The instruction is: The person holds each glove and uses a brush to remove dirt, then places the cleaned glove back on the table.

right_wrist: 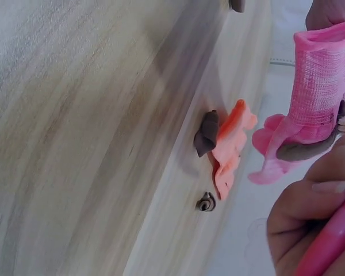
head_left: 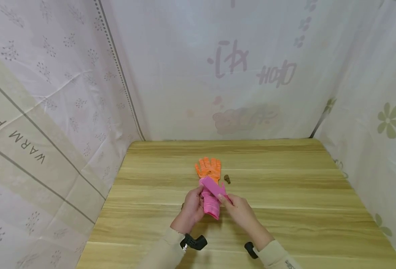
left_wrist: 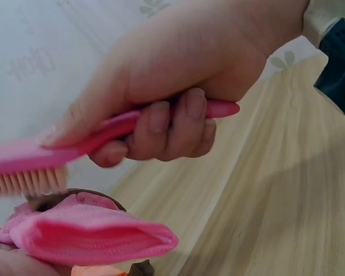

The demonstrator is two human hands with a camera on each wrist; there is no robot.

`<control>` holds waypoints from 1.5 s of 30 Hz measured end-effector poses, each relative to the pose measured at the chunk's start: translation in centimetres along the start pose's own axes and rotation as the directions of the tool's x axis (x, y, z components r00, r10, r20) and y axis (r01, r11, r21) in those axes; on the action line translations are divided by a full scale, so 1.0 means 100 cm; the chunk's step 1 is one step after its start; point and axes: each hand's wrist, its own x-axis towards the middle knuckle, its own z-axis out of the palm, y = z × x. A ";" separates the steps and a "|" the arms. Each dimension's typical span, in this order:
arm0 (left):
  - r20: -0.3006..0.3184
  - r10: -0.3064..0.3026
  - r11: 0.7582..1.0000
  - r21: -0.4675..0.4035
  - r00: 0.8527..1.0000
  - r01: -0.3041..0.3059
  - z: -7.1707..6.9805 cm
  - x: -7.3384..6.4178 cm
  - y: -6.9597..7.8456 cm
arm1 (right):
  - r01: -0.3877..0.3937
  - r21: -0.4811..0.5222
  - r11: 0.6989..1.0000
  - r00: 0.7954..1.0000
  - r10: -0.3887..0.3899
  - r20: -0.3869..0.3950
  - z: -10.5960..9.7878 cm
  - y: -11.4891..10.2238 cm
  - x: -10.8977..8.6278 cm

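Observation:
Over the table, my left hand [head_left: 192, 206] holds a pink knit glove [head_left: 212, 206], its cuff hanging toward me. My right hand [head_left: 240, 211] grips the handle of a pink brush [head_left: 214, 188], thumb laid along its back. In the left wrist view the pale bristles [left_wrist: 29, 181] face down right over the glove, close to its open cuff [left_wrist: 98, 236]. The right wrist view shows a brown, mud-like patch [right_wrist: 307, 150] on the glove, with the bristle tips right at it. Much of my left hand is hidden behind the glove.
Beyond my hands an orange glove [head_left: 208, 168] lies flat on the wooden table [head_left: 285, 175], fingers pointing away. A brown lump [head_left: 227, 179] sits right of it. In the right wrist view a small coiled brown piece [right_wrist: 206, 202] lies close by. Printed curtains [head_left: 184, 74] surround the table.

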 end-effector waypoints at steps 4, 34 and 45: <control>0.007 0.011 1.000 -0.006 1.000 -0.011 0.000 0.000 0.001 | 0.004 0.068 0.998 0.999 -0.001 -0.038 -0.003 -0.003 0.000; -0.016 -0.021 0.999 0.030 1.000 0.021 0.003 -0.003 -0.001 | 0.046 -0.072 0.996 0.999 -0.046 0.010 -0.006 -0.004 -0.001; 0.035 -0.007 0.999 -0.038 0.999 0.009 -0.002 -0.004 0.008 | 0.012 -0.011 1.000 1.000 -0.012 0.015 -0.012 0.005 -0.002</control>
